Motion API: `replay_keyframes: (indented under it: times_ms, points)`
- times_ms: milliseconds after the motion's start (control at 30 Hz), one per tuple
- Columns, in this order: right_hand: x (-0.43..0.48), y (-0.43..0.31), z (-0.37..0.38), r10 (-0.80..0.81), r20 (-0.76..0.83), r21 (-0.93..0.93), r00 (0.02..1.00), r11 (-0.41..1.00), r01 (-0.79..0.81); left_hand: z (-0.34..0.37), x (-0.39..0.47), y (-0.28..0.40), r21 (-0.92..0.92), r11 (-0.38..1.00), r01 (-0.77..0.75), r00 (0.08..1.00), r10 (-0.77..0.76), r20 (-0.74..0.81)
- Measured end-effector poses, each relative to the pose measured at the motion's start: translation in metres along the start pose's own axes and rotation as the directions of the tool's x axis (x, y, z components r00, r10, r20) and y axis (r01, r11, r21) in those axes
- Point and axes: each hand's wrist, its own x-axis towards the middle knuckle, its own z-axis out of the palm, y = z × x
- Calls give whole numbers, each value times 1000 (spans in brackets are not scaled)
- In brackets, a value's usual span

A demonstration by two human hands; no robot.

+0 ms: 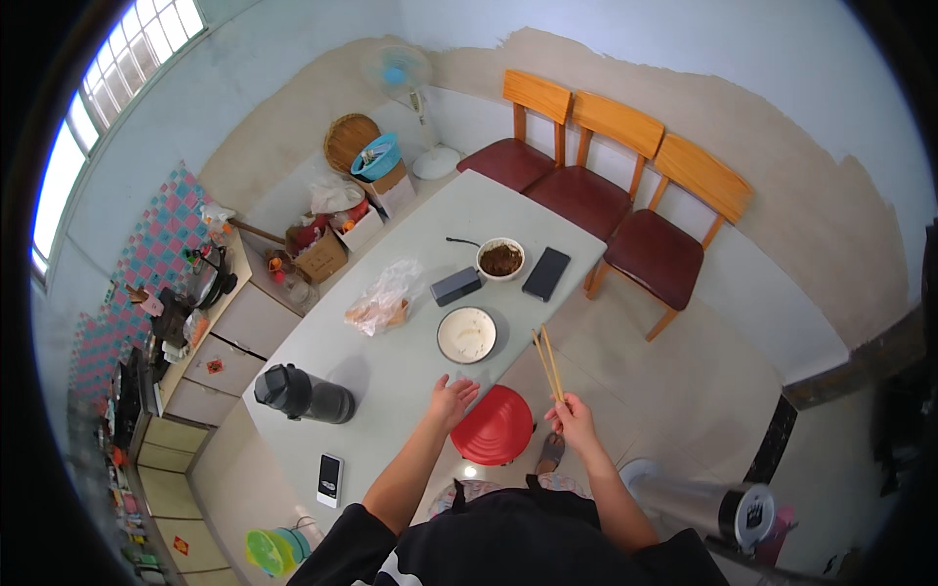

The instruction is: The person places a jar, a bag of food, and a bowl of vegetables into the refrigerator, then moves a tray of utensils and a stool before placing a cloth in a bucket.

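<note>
A pair of wooden chopsticks (549,366) is held in my right hand (573,423), beyond the table's near edge, with their tips apart and pointing away from me. My left hand (453,401) is at the table's near edge, fingers spread and holding nothing. Just past it stands a white bowl with a dark rim (467,335), with small food residue inside. Farther back is a smaller white bowl of dark brown food (500,259); a dark utensil handle (463,240) lies beside it. A dark rectangular case (456,286) sits between the bowls.
On the table (396,242) are a black phone (546,274), a crumpled plastic bag (385,300), a large dark bottle (304,395) and a white handheld device (330,480). A red stool (495,426) stands below the near edge. Wooden chairs (656,256) line the far side.
</note>
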Motion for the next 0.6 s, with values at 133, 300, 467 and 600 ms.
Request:
replay_keyframes:
  times_ms: [133,300,467,600]
  points:
    - [46,-21,-29,20,92,-51,996,999,-15,28,41,-11,-181,983,-33,995,16,-95]
    - [84,-30,-58,96,165,-70,982,994,-85,44,52,-21,-371,927,-59,996,28,-89]
    - [105,-37,-60,112,235,-143,966,987,-80,48,56,-19,-366,924,-108,986,53,-158]
    - [105,-51,-50,108,295,-160,949,985,-63,36,37,-25,-293,952,-86,982,31,-189]
